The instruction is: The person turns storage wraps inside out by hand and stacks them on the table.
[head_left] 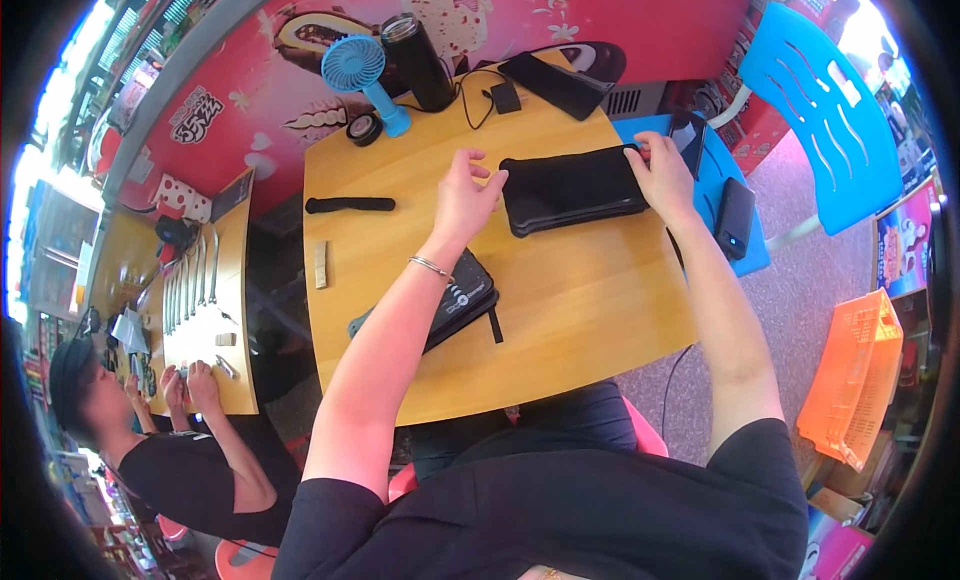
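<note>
A flat black pouch point(575, 188) lies on the wooden table point(590, 300) in front of me, its long side running left to right. My left hand point(467, 195) hovers at the pouch's left end, thumb and fingers apart, holding nothing. At the upper right corner, my right hand point(661, 175) has its thumb against or just over the pouch's edge; its fingers are spread and I see no grip. Under my left forearm sits a black case point(465, 298) with a white mark, partly hidden by the arm. A silver bangle point(430, 267) circles my left wrist.
Around the table are a blue fan point(355, 65), black bottle point(417, 62), tape roll point(363, 130), black strap point(350, 205), small beige block point(321, 264) and dark flat case point(555, 85). Right: a power bank point(735, 218) on a blue chair, and an orange basket point(850, 380). Another person works left.
</note>
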A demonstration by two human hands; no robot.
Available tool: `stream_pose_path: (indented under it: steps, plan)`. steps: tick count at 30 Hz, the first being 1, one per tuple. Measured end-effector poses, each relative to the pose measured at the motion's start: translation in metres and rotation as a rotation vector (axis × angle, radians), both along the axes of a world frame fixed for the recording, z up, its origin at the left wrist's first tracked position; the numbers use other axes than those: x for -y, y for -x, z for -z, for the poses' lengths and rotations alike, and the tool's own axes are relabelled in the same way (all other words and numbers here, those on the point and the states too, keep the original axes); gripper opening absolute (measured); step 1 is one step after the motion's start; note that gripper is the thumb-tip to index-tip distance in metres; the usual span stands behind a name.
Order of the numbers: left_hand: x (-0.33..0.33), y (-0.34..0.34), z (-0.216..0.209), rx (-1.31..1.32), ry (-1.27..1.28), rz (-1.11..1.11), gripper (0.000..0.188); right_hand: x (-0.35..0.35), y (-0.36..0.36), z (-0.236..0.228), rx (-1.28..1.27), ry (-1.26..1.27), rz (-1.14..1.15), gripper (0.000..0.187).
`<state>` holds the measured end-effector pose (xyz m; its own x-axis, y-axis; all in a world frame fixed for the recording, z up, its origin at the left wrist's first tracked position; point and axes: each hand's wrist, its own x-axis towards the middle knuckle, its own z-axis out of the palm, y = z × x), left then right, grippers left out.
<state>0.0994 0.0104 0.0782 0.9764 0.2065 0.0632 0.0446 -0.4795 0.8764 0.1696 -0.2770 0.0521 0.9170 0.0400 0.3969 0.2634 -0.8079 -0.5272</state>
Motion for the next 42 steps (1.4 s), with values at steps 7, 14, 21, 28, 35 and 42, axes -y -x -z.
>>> stream_pose_path:
  steps: [7,14,21,28,35,42]
  plan:
    - [-0.017,0.032,-0.024,0.189,-0.049,0.002,0.039,0.001,0.011,-0.012,0.17,-0.015,-0.01,0.028]
    - [-0.034,0.113,-0.039,0.312,-0.02,-0.025,0.029,0.013,0.051,-0.026,0.21,-0.302,-0.062,0.02]
    - [-0.017,0.15,-0.049,0.469,-0.229,0.086,0.016,0.03,0.085,-0.002,0.199,-0.346,-0.025,0.017]
    - [-0.042,0.185,-0.042,0.543,-0.346,-0.06,0.018,0.016,0.133,0.035,-0.031,-0.517,-0.135,0.015]
    - [-0.101,0.24,-0.006,0.463,0.02,-0.464,0.03,-0.034,0.161,0.021,-0.479,-0.53,-0.295,0.019]
    - [-0.124,0.277,0.03,0.137,0.151,-0.553,0.041,-0.114,0.164,0.011,-0.667,-0.598,-0.461,0.039]
